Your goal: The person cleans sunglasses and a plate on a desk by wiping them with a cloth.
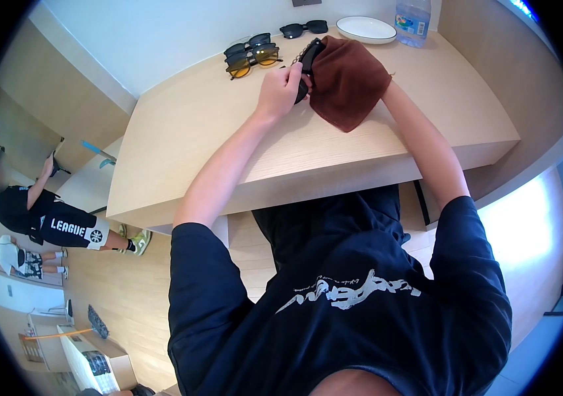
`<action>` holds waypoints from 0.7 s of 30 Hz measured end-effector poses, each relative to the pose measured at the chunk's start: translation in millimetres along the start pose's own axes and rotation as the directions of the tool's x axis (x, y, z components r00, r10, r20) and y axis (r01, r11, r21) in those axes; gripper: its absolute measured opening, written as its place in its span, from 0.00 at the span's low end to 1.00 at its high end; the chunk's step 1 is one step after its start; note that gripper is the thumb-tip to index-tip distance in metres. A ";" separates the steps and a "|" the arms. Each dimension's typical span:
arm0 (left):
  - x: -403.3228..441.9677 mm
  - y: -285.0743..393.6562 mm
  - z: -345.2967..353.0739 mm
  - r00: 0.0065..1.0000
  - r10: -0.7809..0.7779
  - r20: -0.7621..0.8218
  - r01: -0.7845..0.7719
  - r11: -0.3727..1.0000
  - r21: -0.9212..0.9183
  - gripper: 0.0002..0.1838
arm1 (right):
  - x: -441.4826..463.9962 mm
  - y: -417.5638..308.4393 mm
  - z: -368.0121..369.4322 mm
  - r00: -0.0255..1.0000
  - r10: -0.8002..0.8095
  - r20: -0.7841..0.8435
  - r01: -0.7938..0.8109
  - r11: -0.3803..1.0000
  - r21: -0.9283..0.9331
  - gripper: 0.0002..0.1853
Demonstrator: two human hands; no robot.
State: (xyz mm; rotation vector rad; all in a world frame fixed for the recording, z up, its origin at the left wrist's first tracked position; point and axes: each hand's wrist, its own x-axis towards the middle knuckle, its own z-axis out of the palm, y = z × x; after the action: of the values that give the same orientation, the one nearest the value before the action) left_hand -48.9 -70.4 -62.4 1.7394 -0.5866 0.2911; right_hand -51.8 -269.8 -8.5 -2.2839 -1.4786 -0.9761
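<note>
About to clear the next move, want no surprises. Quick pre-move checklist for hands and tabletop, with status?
1. Left hand holding the black item: ok.
2. Right hand's grip: cannot tell; the brown cloth hides it.
3. Cloth touching the black item: cannot tell; they overlap in view.
4. Yellow-lensed glasses on the tabletop, apart from both hands: ok.
5. Bottle upright, apart from the cloth: ok.
6. Gap between white plate and cloth: cannot tell; edges nearly meet in view.
</note>
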 end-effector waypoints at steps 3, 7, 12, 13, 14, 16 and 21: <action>3.8 -5.7 -3.1 0.997 0.075 0.013 -0.076 0.991 0.106 0.26 | 4.7 3.6 3.1 0.963 0.145 0.229 -0.154 0.988 0.024 0.18; 1.7 -1.0 1.6 0.999 0.036 0.007 -0.036 0.998 0.043 0.26 | -3.9 13.5 23.1 0.966 0.258 -0.032 -0.240 0.933 0.268 0.17; -8.4 24.4 4.7 1.000 0.023 0.019 -0.022 0.998 -0.053 0.26 | -0.2 -3.5 -9.3 1.000 -0.011 0.011 0.013 0.972 -0.234 0.23; -11.2 30.6 6.1 0.999 -0.026 0.042 0.033 0.988 -0.152 0.26 | -4.4 2.4 -5.8 0.988 0.147 -0.042 -0.128 0.945 0.301 0.23; -13.5 37.2 7.5 0.999 -0.025 0.043 0.032 0.987 -0.156 0.26 | -9.7 7.5 -3.1 0.952 0.306 -0.005 -0.199 0.629 0.751 0.23; -16.5 47.3 8.8 0.991 -0.074 0.114 0.100 0.965 -0.241 0.26 | 6.1 -28.8 -44.8 0.960 0.246 0.136 -0.270 0.940 0.210 0.23; -23.7 72.2 17.0 0.989 -0.142 0.052 0.150 0.954 -0.260 0.26 | -5.6 -20.6 -32.4 0.948 -0.018 -0.316 -0.046 0.980 -0.193 0.15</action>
State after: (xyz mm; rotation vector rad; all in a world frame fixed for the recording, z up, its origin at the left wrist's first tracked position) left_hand -109.0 -92.5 -18.2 1.5217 -0.4928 0.0760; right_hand -84.2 -281.9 8.9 -2.1292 -1.2774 -1.4666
